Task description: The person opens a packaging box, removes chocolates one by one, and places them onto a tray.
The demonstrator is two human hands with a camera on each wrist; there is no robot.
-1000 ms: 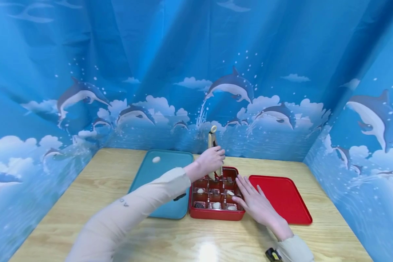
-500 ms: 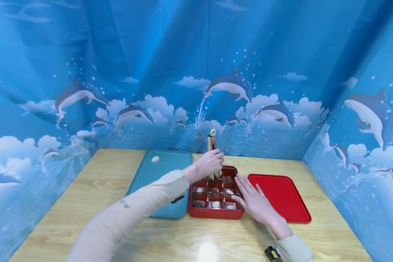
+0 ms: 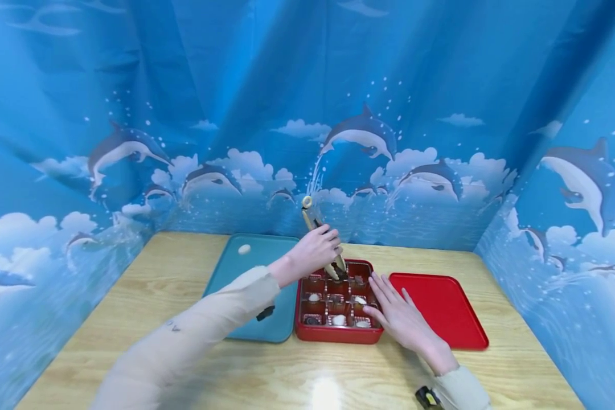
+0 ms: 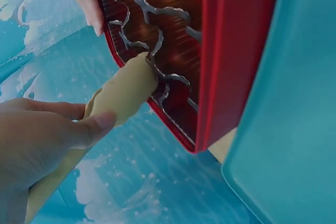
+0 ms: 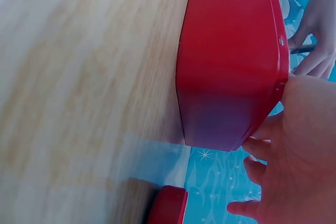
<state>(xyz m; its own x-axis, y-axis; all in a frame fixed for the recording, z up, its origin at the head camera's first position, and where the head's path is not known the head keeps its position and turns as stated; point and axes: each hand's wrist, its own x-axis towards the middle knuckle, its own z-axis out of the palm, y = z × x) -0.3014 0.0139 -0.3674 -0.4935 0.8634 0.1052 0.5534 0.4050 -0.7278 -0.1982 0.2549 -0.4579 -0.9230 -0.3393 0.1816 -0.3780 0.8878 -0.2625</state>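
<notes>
In the head view my left hand (image 3: 312, 249) holds cream-coloured tongs (image 3: 332, 271), ring end up and leaning left. Their tips point down into the back of a red box (image 3: 338, 335) with see-through dividers. From the left wrist, thumb and fingers pinch the tongs (image 4: 126, 87) at the box's compartments; what lies between the tips is hidden. My right hand (image 3: 402, 319) rests on the box's right rim, its fingers straight. Several compartments hold small white pieces, one of them a white piece (image 3: 338, 320) at the front middle. A dark piece (image 3: 311, 321) lies front left.
A teal tray (image 3: 271, 253) lies left of the box, with one white oval piece (image 3: 244, 249) near its far left corner. To the right is a flat red tray or lid (image 3: 441, 310). A dolphin-print curtain (image 3: 287, 142) borders the wooden table (image 3: 266, 376).
My left hand has shifted left, and the ring end of the tongs has swung left while the tips stay at the back of the box. The right hand has kept its place.
</notes>
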